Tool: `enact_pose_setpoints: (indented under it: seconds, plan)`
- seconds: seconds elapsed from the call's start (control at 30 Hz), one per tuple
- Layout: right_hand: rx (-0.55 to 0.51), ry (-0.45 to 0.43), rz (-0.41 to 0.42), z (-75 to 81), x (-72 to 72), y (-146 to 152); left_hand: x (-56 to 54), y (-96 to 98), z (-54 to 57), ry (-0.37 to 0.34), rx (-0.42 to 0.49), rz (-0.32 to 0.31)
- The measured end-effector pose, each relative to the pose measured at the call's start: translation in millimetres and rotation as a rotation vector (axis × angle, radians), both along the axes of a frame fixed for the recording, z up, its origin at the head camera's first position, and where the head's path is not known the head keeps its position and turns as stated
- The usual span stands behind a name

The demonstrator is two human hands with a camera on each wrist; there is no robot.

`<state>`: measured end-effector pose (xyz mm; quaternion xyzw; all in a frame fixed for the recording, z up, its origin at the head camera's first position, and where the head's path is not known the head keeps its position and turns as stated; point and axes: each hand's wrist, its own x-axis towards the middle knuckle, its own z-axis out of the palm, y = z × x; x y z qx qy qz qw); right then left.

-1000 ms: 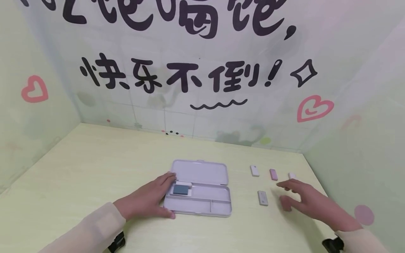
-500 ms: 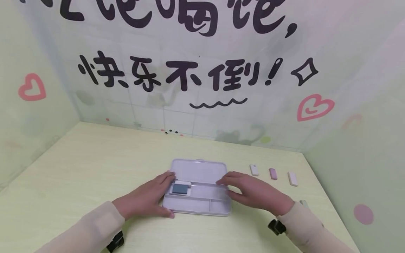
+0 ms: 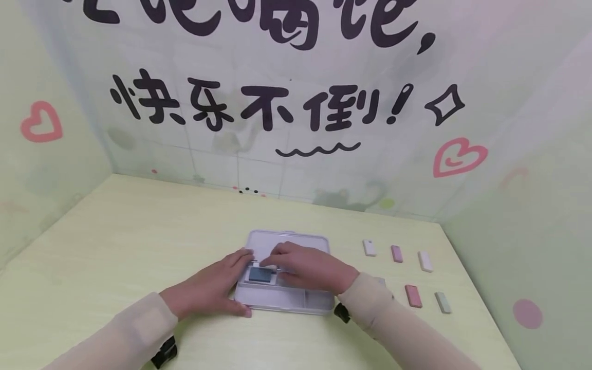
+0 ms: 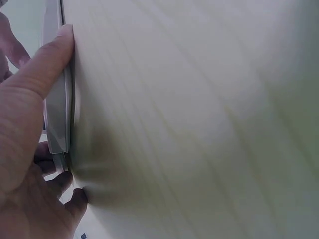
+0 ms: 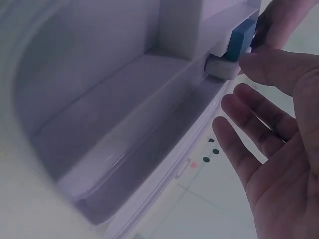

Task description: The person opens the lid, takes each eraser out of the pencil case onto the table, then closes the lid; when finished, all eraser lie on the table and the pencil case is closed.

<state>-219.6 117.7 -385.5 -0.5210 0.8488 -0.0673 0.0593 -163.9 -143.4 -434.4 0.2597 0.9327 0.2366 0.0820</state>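
Note:
A pale lilac pencil case point(image 3: 273, 296) lies with its lid folded back, divided into compartments. My left hand point(image 3: 203, 293) rests along its left end, thumb at the front corner and fingers at the back. In the rear compartment's left end sit a blue eraser point(image 3: 260, 274) and white eraser-like blocks, including a white block point(image 5: 222, 67). My right hand point(image 3: 314, 267) reaches over the case from the right. In the right wrist view its thumb tip is right at the white block, with three fingers extended and apart from the thumb; the index finger is hidden.
To the right lie a white block point(image 3: 369, 247), a pink block point(image 3: 396, 253), a pale pink block point(image 3: 425, 261), a red block point(image 3: 413, 296) and a pale green block point(image 3: 442, 302). A grey block is mostly behind the right sleeve point(image 3: 370, 298). A printed backdrop point(image 3: 296, 180) borders the table.
My right hand has moved left from beside the loose blocks to over the case's rear compartment. The red and green blocks now show. My left hand stays at the case's left end.

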Motion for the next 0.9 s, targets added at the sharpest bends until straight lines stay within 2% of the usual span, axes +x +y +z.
enact_pose_setpoints:
  seconds: [0.23, 0.37, 0.9]
  plan:
    - [0.076, -0.002, -0.001, -4.0, -2.0, -25, -0.7, -1.9, -1.2, 0.032, 0.002, -0.015]
    - [0.107, 0.031, 0.001, -4.7, -3.3, -33, -0.6, -3.6, -1.8, 0.038, 0.001, -0.01]
    - [0.107, 0.004, -0.018, -4.8, -2.9, -31, -0.6, -0.8, -2.2, 0.053, 0.004, -0.031]
